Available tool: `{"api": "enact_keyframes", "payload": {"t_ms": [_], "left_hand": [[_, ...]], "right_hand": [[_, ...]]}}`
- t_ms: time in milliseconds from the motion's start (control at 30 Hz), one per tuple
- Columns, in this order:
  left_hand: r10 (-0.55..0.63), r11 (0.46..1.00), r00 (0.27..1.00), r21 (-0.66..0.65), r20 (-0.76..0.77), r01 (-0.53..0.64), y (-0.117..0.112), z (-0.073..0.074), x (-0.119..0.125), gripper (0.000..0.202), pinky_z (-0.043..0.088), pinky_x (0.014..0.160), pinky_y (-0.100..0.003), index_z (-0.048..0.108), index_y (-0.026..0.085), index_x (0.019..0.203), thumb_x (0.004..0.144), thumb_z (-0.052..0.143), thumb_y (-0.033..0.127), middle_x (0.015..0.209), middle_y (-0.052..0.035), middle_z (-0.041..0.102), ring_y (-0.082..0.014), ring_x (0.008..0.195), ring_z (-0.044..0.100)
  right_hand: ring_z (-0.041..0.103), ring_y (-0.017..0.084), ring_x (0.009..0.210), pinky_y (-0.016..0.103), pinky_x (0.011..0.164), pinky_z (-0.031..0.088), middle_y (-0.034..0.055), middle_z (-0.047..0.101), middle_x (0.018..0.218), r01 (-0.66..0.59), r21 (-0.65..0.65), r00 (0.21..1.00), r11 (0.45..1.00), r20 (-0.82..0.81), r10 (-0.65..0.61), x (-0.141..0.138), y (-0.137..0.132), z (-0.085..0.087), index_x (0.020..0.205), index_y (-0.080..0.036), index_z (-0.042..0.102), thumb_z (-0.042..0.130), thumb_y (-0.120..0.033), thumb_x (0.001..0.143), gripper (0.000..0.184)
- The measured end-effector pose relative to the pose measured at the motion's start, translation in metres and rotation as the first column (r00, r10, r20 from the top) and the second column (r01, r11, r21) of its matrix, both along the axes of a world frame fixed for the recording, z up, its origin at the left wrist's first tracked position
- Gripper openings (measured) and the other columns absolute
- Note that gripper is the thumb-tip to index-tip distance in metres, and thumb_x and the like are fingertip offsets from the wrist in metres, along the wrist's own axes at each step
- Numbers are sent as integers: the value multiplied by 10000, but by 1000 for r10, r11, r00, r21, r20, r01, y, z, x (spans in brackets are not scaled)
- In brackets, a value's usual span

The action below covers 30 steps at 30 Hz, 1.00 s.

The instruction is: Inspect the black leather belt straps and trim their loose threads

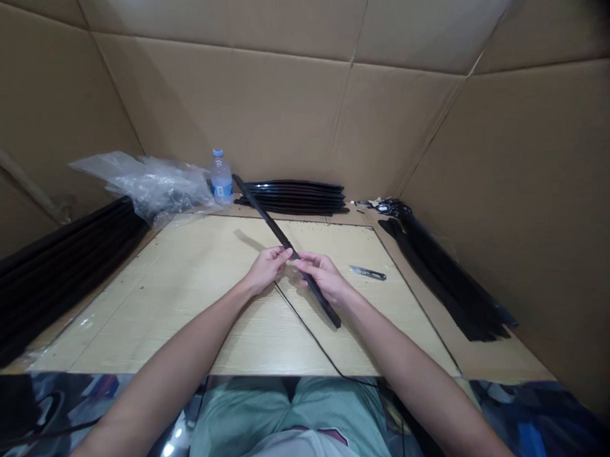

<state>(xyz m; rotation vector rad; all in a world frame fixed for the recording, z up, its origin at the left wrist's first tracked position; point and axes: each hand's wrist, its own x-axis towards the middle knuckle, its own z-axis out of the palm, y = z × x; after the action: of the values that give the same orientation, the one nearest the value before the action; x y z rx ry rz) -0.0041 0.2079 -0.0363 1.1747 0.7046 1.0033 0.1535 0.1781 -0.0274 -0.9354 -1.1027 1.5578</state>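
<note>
Both of my hands hold one long, thin black strip (pixel 264 216) near its middle, above the table. It slants from the upper left down to the lower right. My left hand (pixel 268 268) pinches it from the left side, thumb and fingers together. Close beside it, my right hand (pixel 322 274) is closed around the strip just below. A thin black cord (pixel 308 330) runs from under my left hand down over the table's front edge. Small thread snips (pixel 367 273) lie on the table to the right of my right hand.
Black strips are stacked at the back (pixel 294 197); more lie at the left (pixel 60 257) and right (pixel 447 277). A water bottle (pixel 222 178) stands beside crumpled clear plastic bags (pixel 158 187). Cardboard walls (pixel 281 109) enclose the pale tabletop (pixel 177 286). A small dark tangle (pixel 391 207) sits back right.
</note>
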Motion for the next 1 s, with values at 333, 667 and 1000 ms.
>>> {"api": "enact_keyframes", "payload": {"t_ms": [333, 667, 1000], "left_hand": [[-15, 999, 999, 40, -34, 16, 0, -1, -1, 370, 111, 368, -197, 522, 126, 643, 767, 614, 462, 467, 76, 322, -21, 351, 206], [4, 1000, 999, 15, -37, -3, 0, -1, -1, 407, 120, 367, -200, 507, 134, 637, 756, 602, 511, 450, 83, 310, -30, 353, 205], [-66, 997, 997, 38, -29, 67, -3, -2, -1, 344, 149, 387, -187, 508, 136, 668, 782, 600, 447, 463, 87, 294, -34, 369, 220]], "right_hand": [[505, 74, 404, 153, 309, 347, -2, 661, 684, -46, 59, 999, 997, -23, 48, -2, -2, 3, 818, -194, 492, 686, -426, 712, 320], [520, 66, 451, 170, 406, 381, 5, 676, 674, -33, 36, 999, 999, 35, 32, 1, -2, 6, 1007, -154, 623, 734, -318, 674, 388], [605, 111, 509, 223, 509, 470, -6, 680, 643, -100, 49, 993, 994, 69, 97, 8, -2, 9, 753, -151, 560, 810, -261, 562, 333]]}}
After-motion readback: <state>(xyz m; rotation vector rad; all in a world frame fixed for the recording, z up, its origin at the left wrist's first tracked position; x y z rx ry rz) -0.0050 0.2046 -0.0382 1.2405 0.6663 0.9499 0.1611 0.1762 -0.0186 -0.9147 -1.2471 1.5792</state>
